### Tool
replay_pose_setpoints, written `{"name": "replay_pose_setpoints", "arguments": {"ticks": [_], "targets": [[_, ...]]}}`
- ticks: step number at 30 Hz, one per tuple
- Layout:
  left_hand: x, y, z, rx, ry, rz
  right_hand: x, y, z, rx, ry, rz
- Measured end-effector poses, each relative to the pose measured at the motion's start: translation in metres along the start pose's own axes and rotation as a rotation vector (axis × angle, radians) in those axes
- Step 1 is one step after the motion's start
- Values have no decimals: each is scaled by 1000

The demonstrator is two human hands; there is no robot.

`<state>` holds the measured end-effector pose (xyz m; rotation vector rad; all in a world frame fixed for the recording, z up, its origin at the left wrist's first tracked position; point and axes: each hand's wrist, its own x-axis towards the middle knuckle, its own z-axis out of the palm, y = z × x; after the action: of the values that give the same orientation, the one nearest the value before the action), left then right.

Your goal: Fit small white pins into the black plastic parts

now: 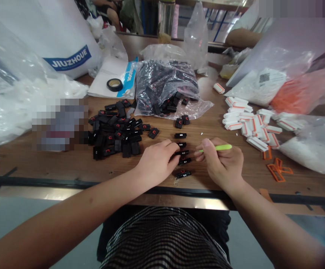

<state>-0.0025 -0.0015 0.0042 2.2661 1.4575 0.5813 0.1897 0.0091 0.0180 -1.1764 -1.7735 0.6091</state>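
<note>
A short column of black plastic connectors (180, 135) lies in front of me, several of them showing small white spots. My left hand (158, 158) rests beside this column, its thumb and forefinger closed on a black connector (183, 152) in the middle. My right hand (225, 162) grips a yellow-green pen-like tool (223, 147), whose tip points left towards the held connector. Whether the tip touches it I cannot tell. The nearest connector (183, 174) lies slightly tilted, with its row of holes visible.
Loose black connectors (117, 130) are heaped at left, below a clear bag (151, 80) of more. White parts with orange strips (253, 129) and orange frames (276, 172) lie at right. Black tape (114, 85) sits on a booklet (103, 80). The table edge (162, 188) is close.
</note>
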Motion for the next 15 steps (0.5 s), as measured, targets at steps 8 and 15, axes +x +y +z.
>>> {"name": "replay_pose_setpoints", "arguments": {"ticks": [8, 15], "targets": [[0, 0, 0, 2, 1, -3, 0, 3, 1, 0, -35, 52], [1, -1, 0, -13, -5, -9, 1, 4, 1, 175, 98, 149]]}}
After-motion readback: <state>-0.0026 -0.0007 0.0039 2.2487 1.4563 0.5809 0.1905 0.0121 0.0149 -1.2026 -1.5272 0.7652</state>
